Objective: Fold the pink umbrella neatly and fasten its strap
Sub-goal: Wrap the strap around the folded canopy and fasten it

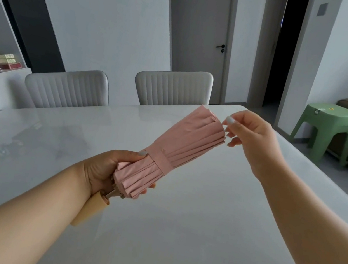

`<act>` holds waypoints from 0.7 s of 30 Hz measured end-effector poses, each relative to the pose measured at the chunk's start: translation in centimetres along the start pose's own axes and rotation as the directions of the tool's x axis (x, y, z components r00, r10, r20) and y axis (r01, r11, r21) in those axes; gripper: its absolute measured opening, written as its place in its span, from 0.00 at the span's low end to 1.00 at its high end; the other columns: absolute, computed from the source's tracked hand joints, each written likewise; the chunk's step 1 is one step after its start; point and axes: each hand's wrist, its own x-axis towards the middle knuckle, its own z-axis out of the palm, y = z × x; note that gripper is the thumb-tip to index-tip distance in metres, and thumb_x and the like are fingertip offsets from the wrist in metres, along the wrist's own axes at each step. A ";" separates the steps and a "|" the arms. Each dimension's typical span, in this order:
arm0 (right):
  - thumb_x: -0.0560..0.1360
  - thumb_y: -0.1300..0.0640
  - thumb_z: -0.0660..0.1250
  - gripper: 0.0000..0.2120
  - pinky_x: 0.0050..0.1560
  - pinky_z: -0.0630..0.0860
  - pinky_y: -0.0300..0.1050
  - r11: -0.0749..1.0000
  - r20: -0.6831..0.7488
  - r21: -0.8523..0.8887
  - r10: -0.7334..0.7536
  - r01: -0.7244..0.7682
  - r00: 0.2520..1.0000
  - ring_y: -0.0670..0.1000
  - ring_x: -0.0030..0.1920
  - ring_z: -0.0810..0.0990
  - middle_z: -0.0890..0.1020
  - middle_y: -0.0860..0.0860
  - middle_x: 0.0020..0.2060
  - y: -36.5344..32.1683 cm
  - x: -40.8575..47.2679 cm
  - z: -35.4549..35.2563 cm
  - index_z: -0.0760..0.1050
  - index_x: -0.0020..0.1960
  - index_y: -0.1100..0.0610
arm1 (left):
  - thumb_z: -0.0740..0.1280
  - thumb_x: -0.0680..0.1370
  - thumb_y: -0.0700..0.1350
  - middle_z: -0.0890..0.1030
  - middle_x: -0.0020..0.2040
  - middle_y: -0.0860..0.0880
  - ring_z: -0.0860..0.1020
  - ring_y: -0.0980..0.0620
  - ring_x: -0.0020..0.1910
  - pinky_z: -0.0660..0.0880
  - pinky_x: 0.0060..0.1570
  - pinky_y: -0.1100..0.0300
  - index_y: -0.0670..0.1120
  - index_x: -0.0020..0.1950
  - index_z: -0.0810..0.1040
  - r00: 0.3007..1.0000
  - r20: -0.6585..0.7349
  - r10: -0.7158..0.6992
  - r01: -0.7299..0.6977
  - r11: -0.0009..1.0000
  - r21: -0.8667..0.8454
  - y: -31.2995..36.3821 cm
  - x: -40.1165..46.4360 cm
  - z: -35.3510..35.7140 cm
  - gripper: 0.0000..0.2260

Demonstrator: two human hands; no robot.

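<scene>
Pink umbrella (pixel 179 149) pleated, strap (pixel 162 161) wrapped | left grip (pixel 102 171) clutches base | right grip (pixel 250 140) pinches tip (wooden handle).

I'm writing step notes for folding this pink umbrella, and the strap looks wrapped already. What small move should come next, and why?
Probably let go with the right hand and set the umbrella down on the table. The strap already circles the pleats, which lie flat and even; the right hand only pinches the tip end while the left hand grips near the wooden handle.
</scene>
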 end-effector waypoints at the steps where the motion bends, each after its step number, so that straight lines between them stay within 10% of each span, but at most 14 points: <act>1: 0.77 0.58 0.67 0.06 0.39 0.78 0.44 1.000 0.022 -0.015 0.011 -0.011 1.000 0.48 0.37 0.77 0.80 0.49 0.35 0.2 -0.1 0.1 0.77 0.40 0.55 | 0.85 0.48 0.52 0.82 0.43 0.35 0.82 0.42 0.34 0.80 0.32 0.56 0.36 0.48 0.85 1.000 -0.010 0.004 -0.004 1.000 0.008 0.1 -0.1 0.1 0.33; 9: 0.72 0.58 0.74 0.04 0.30 0.70 0.27 0.978 0.008 -0.207 0.037 -0.035 0.999 0.46 0.36 0.77 0.81 0.49 0.37 2.2 -0.4 0.5 0.78 0.42 0.55 | 0.79 0.54 0.54 0.84 0.42 0.38 0.83 0.44 0.35 0.71 0.42 0.55 0.41 0.41 0.87 0.993 -0.119 0.013 0.014 0.974 0.228 0.7 0.1 0.7 0.22; 14: 0.70 0.55 0.76 0.07 0.30 0.70 0.30 0.970 0.034 -0.209 0.134 -0.124 0.990 0.46 0.34 0.76 0.82 0.50 0.36 2.8 0.0 1.4 0.81 0.43 0.57 | 0.73 0.65 0.53 0.81 0.42 0.36 0.80 0.44 0.31 0.73 0.25 0.62 0.37 0.45 0.84 0.968 -0.244 0.054 0.015 0.962 0.272 0.7 0.0 0.3 0.19; 21: 0.72 0.57 0.73 0.07 0.39 0.68 0.43 0.870 0.228 0.167 0.423 -0.463 0.877 0.47 0.34 0.70 0.74 0.48 0.31 4.6 0.7 1.5 0.77 0.37 0.57 | 0.76 0.63 0.51 0.81 0.36 0.39 0.79 0.48 0.28 0.74 0.26 0.63 0.38 0.46 0.82 0.948 -0.303 0.098 0.005 0.947 0.321 1.1 0.5 0.1 0.20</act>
